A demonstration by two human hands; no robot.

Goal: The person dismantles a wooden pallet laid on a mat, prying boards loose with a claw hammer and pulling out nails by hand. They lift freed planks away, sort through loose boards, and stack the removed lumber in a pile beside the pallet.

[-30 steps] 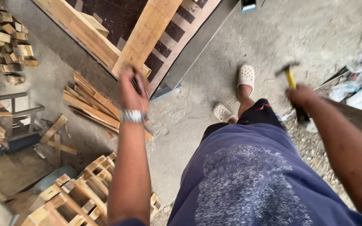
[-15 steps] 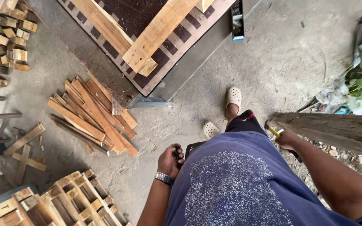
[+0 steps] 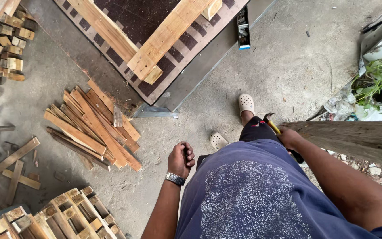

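Note:
I stand on a concrete floor and look straight down past my blue shirt. My left hand (image 3: 181, 159) hangs at my side, curled into a loose fist around a small dark object that I cannot make out, a metal watch on its wrist. My right hand (image 3: 289, 138) is down by my right hip, gripping a hammer (image 3: 271, 123) with a yellow handle and a dark head pointing toward my feet. A weathered grey plank (image 3: 354, 136) lies just right of that hand.
A pile of loose wooden slats (image 3: 93, 126) lies on the floor to my left. A workbench with wooden beams (image 3: 155, 44) stands ahead. Wood blocks (image 3: 1, 44) are stacked far left, and pallet pieces (image 3: 63, 219) sit at lower left. Plants and rubbish (image 3: 368, 93) are on the right.
My left hand has dropped from the beam on the bench down to my side. My right hand has lowered the hammer from chest height to my hip. The view has pulled back.

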